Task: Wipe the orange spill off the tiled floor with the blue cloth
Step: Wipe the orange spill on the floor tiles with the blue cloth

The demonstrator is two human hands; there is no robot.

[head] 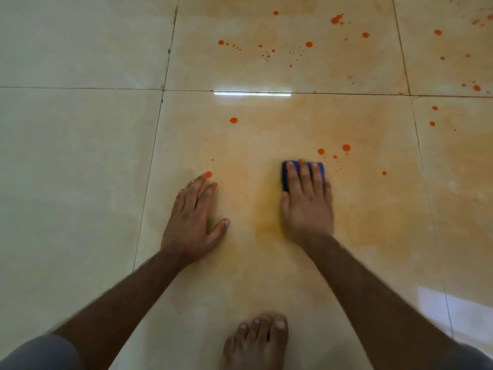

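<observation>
My right hand [306, 201] lies flat on the folded blue cloth [285, 174], pressing it to the tiled floor [80, 156] with straight fingers. Only the cloth's far and left edges show past my fingers. My left hand [192, 220] rests flat on the floor, fingers spread, its fingertips touching an orange drop [208, 174]. Orange drops [346, 147] lie just beyond the cloth. More drops [309, 44] are scattered over the far tiles. A pale orange smear [266, 214] stains the tile between my hands.
My bare foot [256, 343] stands on the floor at the bottom middle. A bright light reflection [252, 93] lies on the grout line ahead. Further drops [432, 123] dot the tiles at the right.
</observation>
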